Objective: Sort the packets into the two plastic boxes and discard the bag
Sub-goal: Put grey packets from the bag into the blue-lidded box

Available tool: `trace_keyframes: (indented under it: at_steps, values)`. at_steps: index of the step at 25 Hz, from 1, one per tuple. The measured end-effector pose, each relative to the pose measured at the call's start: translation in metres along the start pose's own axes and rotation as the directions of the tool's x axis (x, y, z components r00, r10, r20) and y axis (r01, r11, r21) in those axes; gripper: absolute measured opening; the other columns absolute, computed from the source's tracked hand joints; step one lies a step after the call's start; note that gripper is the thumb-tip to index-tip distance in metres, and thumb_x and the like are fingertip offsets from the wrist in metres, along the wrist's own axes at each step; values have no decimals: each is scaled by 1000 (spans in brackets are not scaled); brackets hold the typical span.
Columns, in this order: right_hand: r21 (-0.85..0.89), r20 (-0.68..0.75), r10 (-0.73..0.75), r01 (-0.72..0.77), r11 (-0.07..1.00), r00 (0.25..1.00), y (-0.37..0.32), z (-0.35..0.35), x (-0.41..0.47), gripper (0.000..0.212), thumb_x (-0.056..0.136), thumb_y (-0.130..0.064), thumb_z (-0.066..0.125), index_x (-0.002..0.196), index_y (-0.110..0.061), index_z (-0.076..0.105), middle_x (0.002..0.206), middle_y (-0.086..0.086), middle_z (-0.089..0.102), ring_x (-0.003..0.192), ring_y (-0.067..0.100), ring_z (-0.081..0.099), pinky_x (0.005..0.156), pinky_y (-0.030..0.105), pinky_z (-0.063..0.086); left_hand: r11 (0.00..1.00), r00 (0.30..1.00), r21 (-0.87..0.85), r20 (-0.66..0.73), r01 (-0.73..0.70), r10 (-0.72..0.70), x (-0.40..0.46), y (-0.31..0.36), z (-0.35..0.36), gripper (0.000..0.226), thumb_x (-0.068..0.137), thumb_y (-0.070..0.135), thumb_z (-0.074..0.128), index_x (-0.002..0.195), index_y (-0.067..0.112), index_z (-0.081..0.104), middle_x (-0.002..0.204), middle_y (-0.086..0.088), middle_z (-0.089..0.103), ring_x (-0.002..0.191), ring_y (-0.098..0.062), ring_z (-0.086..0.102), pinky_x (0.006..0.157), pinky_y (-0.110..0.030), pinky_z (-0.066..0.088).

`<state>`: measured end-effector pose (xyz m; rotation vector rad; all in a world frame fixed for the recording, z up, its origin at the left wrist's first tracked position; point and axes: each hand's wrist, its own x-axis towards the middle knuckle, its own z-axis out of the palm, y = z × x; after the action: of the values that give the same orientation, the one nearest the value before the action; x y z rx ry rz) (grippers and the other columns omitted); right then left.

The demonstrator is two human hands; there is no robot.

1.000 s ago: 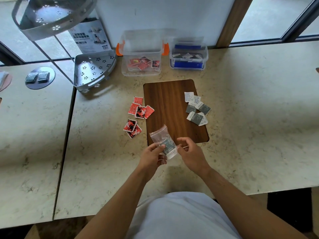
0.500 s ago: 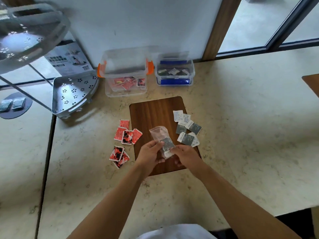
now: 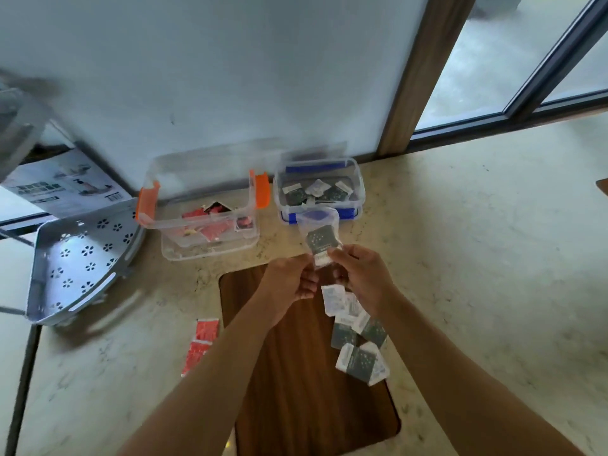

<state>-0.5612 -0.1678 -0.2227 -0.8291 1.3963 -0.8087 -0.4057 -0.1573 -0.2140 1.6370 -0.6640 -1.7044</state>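
— Bag (image 3: 319,237): where is it, and which way does it run?
— Held upright above the far end of the wooden board (image 3: 296,373), long axis vertical, one end up toward the blue-latched box (image 3: 318,192) at the table's back edge. A dark packet (image 3: 321,240) sits inside.
— And the fingers?
— Left hand (image 3: 291,284) and right hand (image 3: 360,279) both pinch its lower end. The orange-latched box (image 3: 204,209) stands left of the blue one.

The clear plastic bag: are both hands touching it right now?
Touching. The head view shows the left hand and right hand both pinching the lower end of the clear plastic bag, held up with a dark packet inside.
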Motion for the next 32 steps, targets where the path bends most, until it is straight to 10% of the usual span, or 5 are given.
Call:
trace_keyframes:
  at_steps: [12,32]
  values:
    - [-219,-156,-117,81,972,981,-49,12,101,47,91,-48,66,75,-4,72,59,2,65,53,13,57,55,29,47,980,985,146,-88,-135,149,97,55,12,32,101,27,55,79,7,66,61,-8,59,51,-19,51,51,-30,42]
    - [-178,-69,-123,110,978,990,-75,-6,17,11,92,-16,63,86,-8,67,74,6,66,61,13,62,56,26,50,955,971,228,-101,-190,218,3,62,9,20,99,18,59,84,8,69,72,-9,70,60,-20,62,59,-31,52]
